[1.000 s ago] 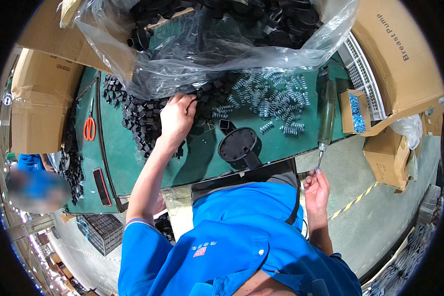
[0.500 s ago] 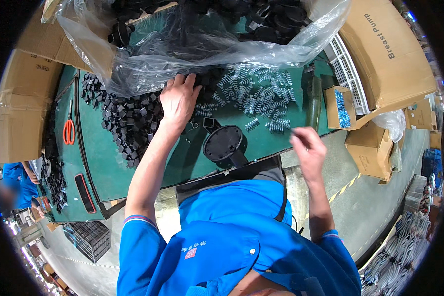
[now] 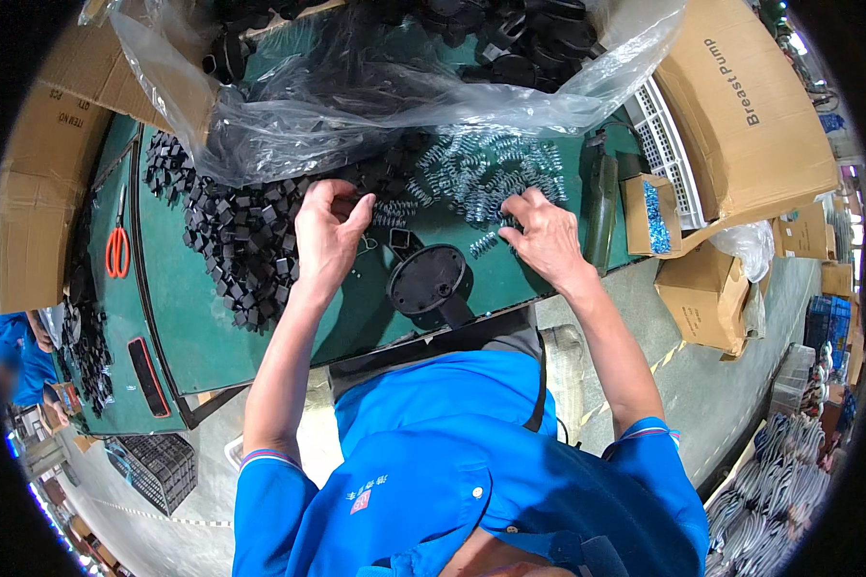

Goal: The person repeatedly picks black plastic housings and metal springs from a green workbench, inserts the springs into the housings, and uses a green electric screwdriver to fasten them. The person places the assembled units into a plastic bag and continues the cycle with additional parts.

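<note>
My left hand (image 3: 326, 240) is at the right side of a heap of small black square blocks (image 3: 245, 226). Its fingers are curled toward the thumb, and what they hold, if anything, is hidden. Over the near edge of a pile of silvery coil springs (image 3: 481, 173), my right hand (image 3: 548, 240) reaches with thumb and fingertips apart. Between my hands lies a round black plastic part (image 3: 428, 279) with a square socket on its far side and a stub toward me. A small bent wire clip (image 3: 368, 244) rests beside the socket.
Clear plastic sheeting (image 3: 298, 135) drapes from a carton of black parts across the green table's far side. Scissors (image 3: 117, 252) with orange handles lie left. A small box of blue pieces (image 3: 656, 216) stands right, near a white crate (image 3: 666, 144). Another person (image 3: 19, 356) is far left.
My right hand has moved left and away from me onto the springs. My left hand has drawn back slightly toward me, its fingers more curled. The round part stays on the table.
</note>
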Demonstrator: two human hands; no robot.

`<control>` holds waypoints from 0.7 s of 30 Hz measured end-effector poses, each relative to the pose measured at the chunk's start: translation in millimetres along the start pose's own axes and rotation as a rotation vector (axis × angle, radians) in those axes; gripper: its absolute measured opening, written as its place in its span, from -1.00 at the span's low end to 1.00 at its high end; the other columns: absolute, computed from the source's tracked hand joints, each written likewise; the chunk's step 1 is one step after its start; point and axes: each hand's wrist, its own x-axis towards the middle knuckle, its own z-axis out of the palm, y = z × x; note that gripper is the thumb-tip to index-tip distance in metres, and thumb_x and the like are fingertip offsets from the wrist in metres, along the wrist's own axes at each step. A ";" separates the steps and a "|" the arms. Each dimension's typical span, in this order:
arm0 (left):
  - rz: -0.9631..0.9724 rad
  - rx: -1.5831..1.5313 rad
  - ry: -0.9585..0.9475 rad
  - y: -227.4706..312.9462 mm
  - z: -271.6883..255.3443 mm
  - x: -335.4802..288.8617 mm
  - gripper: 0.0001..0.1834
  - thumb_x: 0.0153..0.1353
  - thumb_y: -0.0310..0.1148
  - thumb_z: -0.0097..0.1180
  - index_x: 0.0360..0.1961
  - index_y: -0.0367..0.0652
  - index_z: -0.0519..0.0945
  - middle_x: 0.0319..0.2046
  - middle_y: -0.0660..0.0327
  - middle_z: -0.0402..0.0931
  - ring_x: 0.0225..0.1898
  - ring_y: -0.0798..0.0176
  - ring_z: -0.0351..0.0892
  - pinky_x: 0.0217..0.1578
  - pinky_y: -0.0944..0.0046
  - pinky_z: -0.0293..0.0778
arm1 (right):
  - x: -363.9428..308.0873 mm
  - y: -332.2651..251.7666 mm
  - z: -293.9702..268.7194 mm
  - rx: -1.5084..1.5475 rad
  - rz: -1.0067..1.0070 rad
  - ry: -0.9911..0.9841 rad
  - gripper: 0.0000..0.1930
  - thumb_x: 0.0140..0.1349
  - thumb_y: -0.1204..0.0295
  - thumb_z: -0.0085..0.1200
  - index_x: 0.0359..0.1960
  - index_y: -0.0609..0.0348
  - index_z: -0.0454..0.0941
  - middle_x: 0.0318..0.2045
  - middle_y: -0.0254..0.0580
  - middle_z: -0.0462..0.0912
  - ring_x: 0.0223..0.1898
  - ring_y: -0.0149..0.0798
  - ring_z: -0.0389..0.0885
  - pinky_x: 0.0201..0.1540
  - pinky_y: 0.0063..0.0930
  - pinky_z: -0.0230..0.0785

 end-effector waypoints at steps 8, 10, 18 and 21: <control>-0.192 -0.589 -0.201 -4.1 -7.9 -36.8 -0.69 0.38 -0.44 0.08 0.10 -0.29 0.57 -0.27 0.24 0.61 -0.37 0.42 0.60 -0.24 0.36 0.58 | 17.8 20.6 3.7 -0.026 -0.345 0.235 -0.72 0.09 0.55 0.18 -0.12 0.16 0.53 -0.37 -0.16 0.58 -0.47 -0.11 0.63 -0.44 -0.28 0.51; -0.204 -0.627 -0.198 -3.5 -10.1 -43.3 -0.70 0.35 -0.46 0.13 0.08 -0.27 0.59 -0.27 0.25 0.63 -0.32 0.42 0.63 -0.18 0.38 0.55 | 22.8 15.9 -5.3 0.225 -0.239 0.365 -0.76 0.18 0.63 0.15 -0.10 0.19 0.58 -0.40 -0.21 0.53 -0.54 -0.33 0.55 -0.47 -0.51 0.45; -0.147 -0.607 -0.094 -1.4 -4.0 -56.2 -0.68 0.28 -0.52 0.21 0.06 -0.28 0.59 -0.19 0.25 0.63 -0.32 0.45 0.60 -0.22 0.45 0.53 | 29.2 -50.2 -2.2 1.142 0.087 0.016 -0.89 0.28 0.60 0.14 -0.19 0.33 0.56 -0.35 -0.26 0.63 -0.39 -0.44 0.67 -0.34 -0.61 0.51; -0.148 -0.589 -0.067 -2.5 -8.6 -59.3 -0.69 0.27 -0.52 0.22 0.04 -0.28 0.60 -0.18 0.24 0.64 -0.32 0.45 0.60 -0.22 0.45 0.53 | 33.0 -66.3 14.5 1.080 -0.020 -0.066 -0.88 0.28 0.59 0.14 -0.18 0.35 0.55 -0.30 -0.22 0.63 -0.40 -0.45 0.67 -0.36 -0.61 0.50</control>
